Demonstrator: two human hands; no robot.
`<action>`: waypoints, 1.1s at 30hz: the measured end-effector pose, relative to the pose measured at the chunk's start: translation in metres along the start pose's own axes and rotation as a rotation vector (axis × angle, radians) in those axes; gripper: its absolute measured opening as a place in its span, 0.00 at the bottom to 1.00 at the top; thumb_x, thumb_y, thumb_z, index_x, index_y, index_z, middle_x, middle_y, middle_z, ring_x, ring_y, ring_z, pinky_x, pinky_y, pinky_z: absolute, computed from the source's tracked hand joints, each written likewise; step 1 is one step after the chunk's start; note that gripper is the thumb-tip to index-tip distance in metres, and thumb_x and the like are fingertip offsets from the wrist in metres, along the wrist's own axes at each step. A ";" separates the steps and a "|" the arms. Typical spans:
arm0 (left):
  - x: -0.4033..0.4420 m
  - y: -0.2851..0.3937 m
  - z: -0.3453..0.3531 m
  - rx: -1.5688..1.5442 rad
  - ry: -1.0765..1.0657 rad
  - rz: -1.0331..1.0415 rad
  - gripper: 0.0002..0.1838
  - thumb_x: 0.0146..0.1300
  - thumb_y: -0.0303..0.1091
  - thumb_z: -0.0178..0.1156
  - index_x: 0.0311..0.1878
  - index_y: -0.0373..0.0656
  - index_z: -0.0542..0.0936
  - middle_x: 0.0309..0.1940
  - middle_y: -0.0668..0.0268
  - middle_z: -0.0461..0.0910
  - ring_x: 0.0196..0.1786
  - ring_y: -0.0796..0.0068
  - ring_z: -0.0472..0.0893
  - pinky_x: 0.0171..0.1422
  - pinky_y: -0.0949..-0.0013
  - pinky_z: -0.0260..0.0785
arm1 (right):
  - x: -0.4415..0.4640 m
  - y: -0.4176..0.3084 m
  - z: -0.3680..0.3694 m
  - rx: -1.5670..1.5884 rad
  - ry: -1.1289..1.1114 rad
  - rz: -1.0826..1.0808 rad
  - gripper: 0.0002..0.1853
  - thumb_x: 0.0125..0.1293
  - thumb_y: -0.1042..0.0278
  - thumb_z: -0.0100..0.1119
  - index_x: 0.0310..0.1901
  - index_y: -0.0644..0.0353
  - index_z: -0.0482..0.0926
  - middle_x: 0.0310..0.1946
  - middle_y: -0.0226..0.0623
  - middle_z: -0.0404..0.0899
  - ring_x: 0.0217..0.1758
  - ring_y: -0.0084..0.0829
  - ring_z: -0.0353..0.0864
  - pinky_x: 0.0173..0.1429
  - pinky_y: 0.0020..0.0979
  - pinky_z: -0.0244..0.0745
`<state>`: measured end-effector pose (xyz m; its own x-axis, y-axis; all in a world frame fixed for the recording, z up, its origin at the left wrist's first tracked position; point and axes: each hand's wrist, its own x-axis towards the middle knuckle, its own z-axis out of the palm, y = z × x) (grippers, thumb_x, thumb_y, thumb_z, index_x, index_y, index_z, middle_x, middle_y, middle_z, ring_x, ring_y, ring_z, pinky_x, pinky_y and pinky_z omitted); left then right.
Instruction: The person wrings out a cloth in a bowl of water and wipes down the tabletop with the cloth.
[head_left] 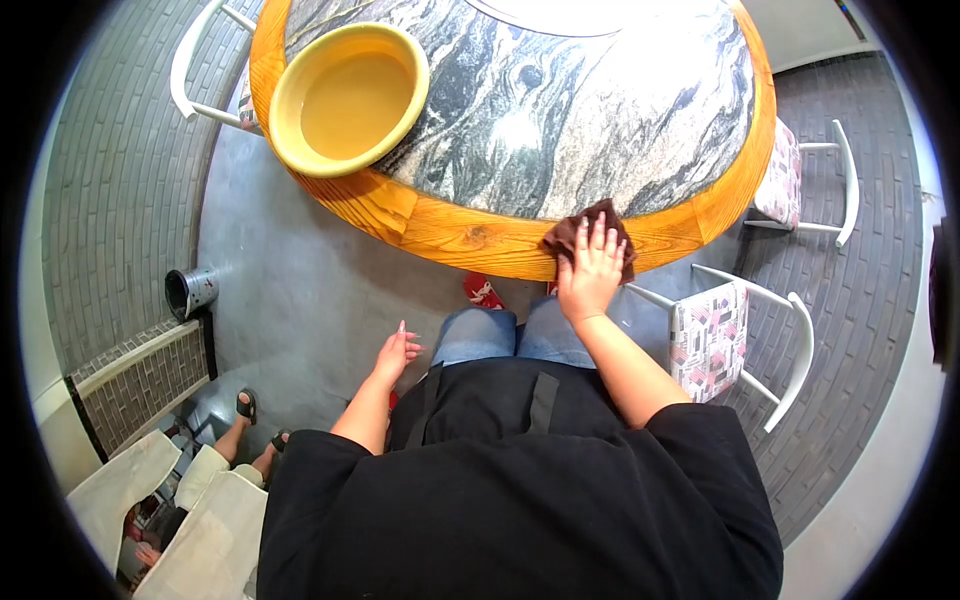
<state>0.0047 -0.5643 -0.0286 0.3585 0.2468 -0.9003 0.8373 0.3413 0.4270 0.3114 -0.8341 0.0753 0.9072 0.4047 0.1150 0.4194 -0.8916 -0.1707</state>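
Note:
My right hand point(590, 270) holds a crumpled dark brown cloth point(608, 212) against the wooden rim of the round table point(470, 235), fingers laid out over it. The cloth covers part of the rim and touches the edge of the grey-and-white marbled top point(480, 130). Below the table edge, my left hand point(398, 352) hangs in the air beside my leg, fingers loosely apart and nothing in them. A yellow basin point(283, 118) holding yellowish-looking liquid stands on the left part of the table, away from both hands.
A white-framed chair with a patterned seat point(710, 335) stands close by my right arm; another chair point(780, 175) is beyond it. At the left are a metal bin point(190, 292) and a chair at the table point(185, 75). Another person's legs point(228, 440) show at lower left.

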 end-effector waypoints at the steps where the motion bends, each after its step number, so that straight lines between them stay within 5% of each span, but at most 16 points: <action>1: 0.002 0.002 0.001 0.010 -0.004 0.011 0.33 0.76 0.66 0.38 0.57 0.45 0.76 0.37 0.67 0.85 0.36 0.80 0.79 0.43 0.73 0.70 | 0.001 -0.011 -0.001 0.008 -0.020 -0.029 0.36 0.65 0.53 0.60 0.73 0.57 0.66 0.77 0.48 0.57 0.77 0.55 0.57 0.81 0.54 0.42; 20: -0.041 -0.047 -0.047 -0.083 0.132 -0.068 0.36 0.75 0.68 0.35 0.57 0.45 0.76 0.38 0.66 0.84 0.38 0.77 0.79 0.45 0.70 0.71 | 0.054 -0.215 0.029 0.253 -0.183 -0.595 0.34 0.64 0.52 0.60 0.70 0.55 0.70 0.78 0.44 0.56 0.80 0.48 0.53 0.83 0.51 0.40; 33: -0.063 -0.050 0.012 -0.103 0.170 -0.068 0.36 0.77 0.66 0.31 0.59 0.44 0.75 0.43 0.62 0.86 0.40 0.75 0.80 0.49 0.69 0.72 | 0.054 -0.146 0.022 0.318 -0.181 -0.734 0.36 0.60 0.57 0.63 0.71 0.52 0.69 0.75 0.38 0.63 0.79 0.42 0.58 0.83 0.48 0.45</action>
<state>-0.0553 -0.6076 0.0054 0.2204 0.3667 -0.9039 0.8075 0.4512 0.3800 0.2994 -0.6774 0.0847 0.3778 0.9135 0.1509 0.8732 -0.2974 -0.3861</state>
